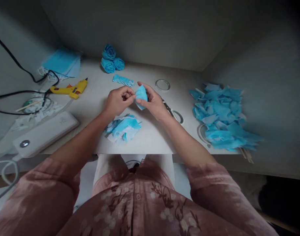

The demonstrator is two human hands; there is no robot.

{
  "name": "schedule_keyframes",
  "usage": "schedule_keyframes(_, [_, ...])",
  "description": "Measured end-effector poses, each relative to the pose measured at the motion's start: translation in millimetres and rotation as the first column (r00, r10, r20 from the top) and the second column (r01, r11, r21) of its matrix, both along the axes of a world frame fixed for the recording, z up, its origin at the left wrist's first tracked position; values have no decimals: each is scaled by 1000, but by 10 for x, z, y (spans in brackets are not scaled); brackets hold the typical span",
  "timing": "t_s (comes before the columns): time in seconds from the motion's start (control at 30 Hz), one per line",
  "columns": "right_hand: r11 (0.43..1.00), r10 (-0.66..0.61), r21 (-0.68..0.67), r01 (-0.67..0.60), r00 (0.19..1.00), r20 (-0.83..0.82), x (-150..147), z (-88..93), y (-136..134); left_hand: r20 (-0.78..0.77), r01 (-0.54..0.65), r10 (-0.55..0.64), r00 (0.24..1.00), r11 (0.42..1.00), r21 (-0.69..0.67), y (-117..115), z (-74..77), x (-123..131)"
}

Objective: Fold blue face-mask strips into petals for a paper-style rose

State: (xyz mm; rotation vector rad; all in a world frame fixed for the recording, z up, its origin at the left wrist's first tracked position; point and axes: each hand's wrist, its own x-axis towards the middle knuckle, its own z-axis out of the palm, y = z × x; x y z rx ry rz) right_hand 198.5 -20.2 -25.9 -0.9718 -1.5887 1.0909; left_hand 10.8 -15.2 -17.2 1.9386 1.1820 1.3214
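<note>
A blue petal-shaped piece of fabric is pinched upright between the thumb and fingers of my right hand. My left hand is closed, its thumb and forefinger pressed together at the piece's left edge. Scissors lie partly under my right wrist, with a pale handle loop showing. Below my left hand is a small pile of blue and white fabric pieces. Just beyond my hands lies a folded blue strip, and a clear ring-shaped roll is to its right.
Three blue fabric roses sit at the back. To the left are stacked blue face masks, a yellow glue gun, black cables, white scraps and a white power bank. A large blue fabric heap and sticks lie right.
</note>
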Motion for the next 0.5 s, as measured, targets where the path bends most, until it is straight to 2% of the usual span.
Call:
schedule_keyframes(0.13, [999,-19,48,18,999,34,92,32,41,-52,24,-25,998,1000,-9,17,8,-31])
schedule_keyframes(0.3, [999,37,32,-38,998,42,158,92,43,-80,26,-25,996,1000,13,24,8,-52])
schedule_keyframes(0.5, [996,89,21,-90,996,20,172,87,46,-242,-41,84,967,983,179,27,19,-66])
